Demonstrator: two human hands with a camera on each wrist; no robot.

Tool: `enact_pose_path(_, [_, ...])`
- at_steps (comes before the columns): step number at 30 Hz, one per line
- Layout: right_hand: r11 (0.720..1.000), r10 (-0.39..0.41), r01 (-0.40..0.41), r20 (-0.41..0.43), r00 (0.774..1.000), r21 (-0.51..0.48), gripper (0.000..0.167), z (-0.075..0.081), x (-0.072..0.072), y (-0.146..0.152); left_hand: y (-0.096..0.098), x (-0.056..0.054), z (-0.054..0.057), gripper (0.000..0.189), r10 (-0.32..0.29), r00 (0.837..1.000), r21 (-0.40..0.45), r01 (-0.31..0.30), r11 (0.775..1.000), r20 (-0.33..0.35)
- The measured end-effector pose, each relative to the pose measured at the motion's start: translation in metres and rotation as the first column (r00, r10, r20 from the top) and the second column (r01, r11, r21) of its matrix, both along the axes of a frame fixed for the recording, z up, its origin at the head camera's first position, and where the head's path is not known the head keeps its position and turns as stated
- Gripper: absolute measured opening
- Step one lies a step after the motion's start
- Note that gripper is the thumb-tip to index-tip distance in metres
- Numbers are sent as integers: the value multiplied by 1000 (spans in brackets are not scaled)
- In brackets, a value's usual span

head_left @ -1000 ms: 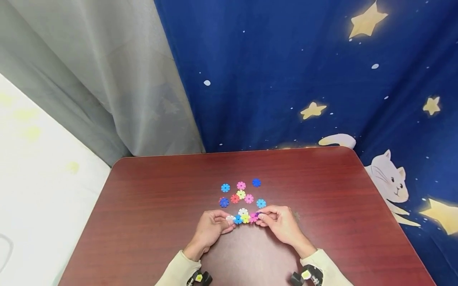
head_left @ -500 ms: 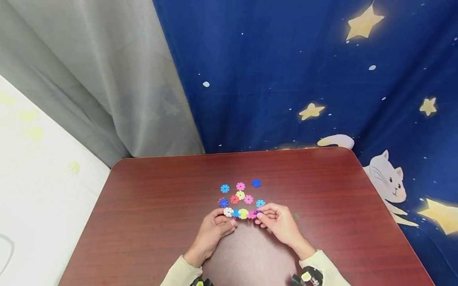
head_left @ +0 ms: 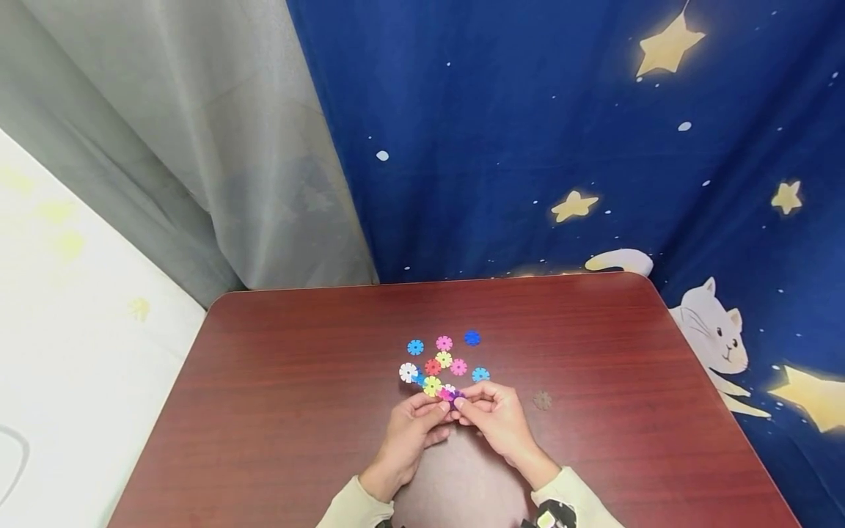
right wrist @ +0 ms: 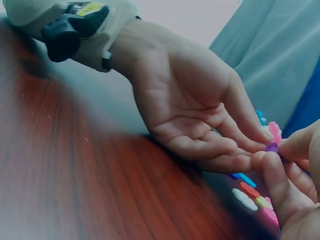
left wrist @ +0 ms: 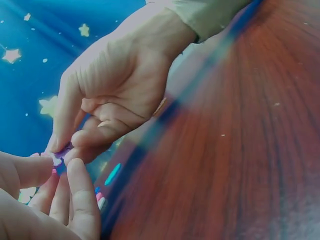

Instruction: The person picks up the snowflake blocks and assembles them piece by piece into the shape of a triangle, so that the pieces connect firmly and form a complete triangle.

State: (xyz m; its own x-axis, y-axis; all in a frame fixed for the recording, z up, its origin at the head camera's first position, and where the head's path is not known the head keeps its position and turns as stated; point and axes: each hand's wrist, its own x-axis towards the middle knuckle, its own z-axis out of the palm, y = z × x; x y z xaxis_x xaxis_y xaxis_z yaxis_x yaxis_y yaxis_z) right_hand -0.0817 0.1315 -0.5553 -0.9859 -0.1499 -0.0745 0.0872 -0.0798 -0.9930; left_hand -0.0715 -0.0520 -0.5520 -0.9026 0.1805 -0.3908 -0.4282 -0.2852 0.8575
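Note:
A chain of notched, flower-shaped interlocking plastic discs is held above the table between both hands. It runs from a white disc (head_left: 408, 372) through a blue disc (head_left: 419, 378) and a yellow disc (head_left: 432, 386) to a pink disc (head_left: 445, 394) and a purple disc (head_left: 456, 397). My left hand (head_left: 411, 433) pinches the chain at its pink and purple end, thumb on top. Fingertips of my right hand (head_left: 498, 422) pinch the purple disc (right wrist: 271, 148) from the other side. Both sets of fingertips nearly meet, partly hiding the joint between these discs.
Loose discs lie beyond the hands, among them a red disc (head_left: 432, 367), a dark blue disc (head_left: 472, 338) and a light blue disc (head_left: 480, 375). A greyish-brown disc (head_left: 543, 400) lies right of my right hand. Curtains (head_left: 495, 147) hang behind the table (head_left: 297, 367).
The left hand has shifted its grip from the white end along to the pink and purple end. The right hand has come left, and the chain now slants toward the far left.

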Motion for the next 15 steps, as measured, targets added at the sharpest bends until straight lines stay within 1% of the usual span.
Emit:
enact_pose_path(4, [999,-36,35,4,999,12,19,-2,0,-8,-2,-2,0,25,27,999,-5,-27,1000,17])
enact_pose_path(7, [999,-34,34,4,999,36,19,-2,0,-10,-2,-3,0,23,42,999,2,-42,999,21])
enact_pose_path(9, [997,-15,16,-10,1000,69,18,-1,-1,-9,-3,-5,0,21,48,999,14,-48,999,23])
enact_pose_path(11, [994,11,-6,-45,999,111,15,0,-4,-7,-5,-6,1,21,53,998,30,-54,998,18])
enact_pose_path(13, [982,34,-12,-111,993,186,13,0,-8,-4,-8,-9,2,21,64,998,45,-64,997,11])
enact_pose_path(14, [970,43,-3,-158,987,242,14,0,-10,-4,-10,-10,2,21,71,997,51,-72,996,7])
enact_pose_path(15, [951,51,17,-211,976,308,16,-1,-13,-3,-13,-12,2,21,77,997,53,-77,996,-1])
